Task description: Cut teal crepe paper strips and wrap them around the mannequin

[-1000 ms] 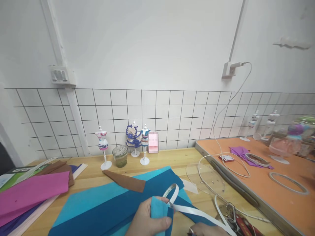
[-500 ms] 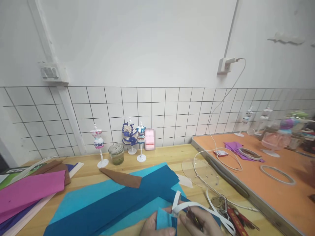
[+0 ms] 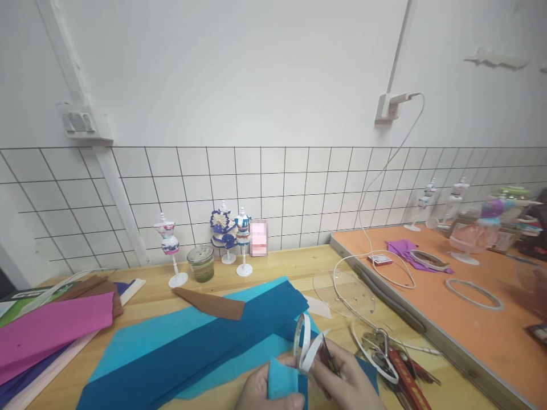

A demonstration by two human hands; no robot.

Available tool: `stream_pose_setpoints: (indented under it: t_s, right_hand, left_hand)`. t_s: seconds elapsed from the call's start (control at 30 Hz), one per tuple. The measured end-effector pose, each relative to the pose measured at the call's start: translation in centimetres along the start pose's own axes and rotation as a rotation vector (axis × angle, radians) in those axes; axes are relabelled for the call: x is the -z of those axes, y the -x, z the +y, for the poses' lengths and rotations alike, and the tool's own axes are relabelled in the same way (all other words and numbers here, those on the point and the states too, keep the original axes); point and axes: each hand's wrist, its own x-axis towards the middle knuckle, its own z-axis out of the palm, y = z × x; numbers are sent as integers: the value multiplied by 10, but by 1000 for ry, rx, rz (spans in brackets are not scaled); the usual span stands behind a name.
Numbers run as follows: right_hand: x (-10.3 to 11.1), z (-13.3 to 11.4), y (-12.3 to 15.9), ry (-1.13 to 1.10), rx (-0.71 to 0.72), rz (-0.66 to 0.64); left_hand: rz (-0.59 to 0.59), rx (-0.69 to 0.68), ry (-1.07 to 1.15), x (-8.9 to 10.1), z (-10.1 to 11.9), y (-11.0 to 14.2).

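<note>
Left hand (image 3: 256, 392) is clamped, thumb in front, on a small light-blue felt piece (image 3: 282, 380) with a dark-blue layer (image 3: 303, 388) at its edge. Right hand (image 3: 348, 382) is curled round a dark pointed tool (image 3: 328, 357), maybe snips; its fingertips are at the white tape (image 3: 303, 339) looping above the felt. Can't tell how firmly they pinch it.

Progress, my read: the small piece is already separate and layered; tape work on it is underway, not finished. Can't tell what's left beyond that.

Felt piece sits inside the left hand, just left of the right fingertips, low at frame bottom. Beyond it on the counter (image 3: 294, 265): larger dark-blue felt (image 3: 183, 353) over light-blue sheet (image 3: 145, 330), brown scrap (image 3: 217, 306) on top. Keys (image 3: 382, 343) right of right hand. Jar (image 3: 200, 265) at the back.
</note>
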Motion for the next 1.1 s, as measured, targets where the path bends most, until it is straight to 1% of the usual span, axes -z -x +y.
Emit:
stream_pose_setpoints:
  t_s: [0.1, 0.17, 0.27, 0.33, 0.4, 0.47, 0.53, 0.67, 0.77, 0.83, 0.93, 1.0, 1.1]
  right_hand:
    - [-2, 3, 0, 36, 20, 20]
    - [-2, 7, -1, 31, 43, 13]
    - [-1, 11, -1, 79, 82, 53]
    - [0, 12, -1, 125, 72, 76]
    - [1, 12, 0, 143, 46, 61]
    - [1, 11, 0, 160, 28, 39]
    - [0, 11, 1, 192, 41, 34]
    - [1, 12, 2, 241, 87, 25]
    - [5, 13, 3, 267, 71, 0]
    - [8, 14, 4, 286, 72, -27]
    - [12, 16, 5, 306, 81, -78]
    - [12, 16, 5, 302, 79, -91]
    - [11, 15, 5, 296, 86, -81]
  left_hand:
    - [-35, -56, 7, -4, 5, 4]
    - [-31, -68, 14, -5, 7, 6]
    - [41, -17, -5, -2, 6, 7]
    - [98, 20, -27, 0, 5, 8]
    - [114, 44, -13, 2, 4, 8]
    - [114, 32, 29, 1, 5, 7]
    - [125, 8, 61, -1, 7, 5]
    - [134, 17, -35, -9, 17, 4]
    - [138, -1, -139, -11, 25, 6]
    - [114, 0, -167, -10, 27, 7]
    - [7, 43, -138, -8, 27, 8]
    - [-49, 47, -122, -9, 28, 7]
    - [-72, 60, -124, -11, 29, 7]
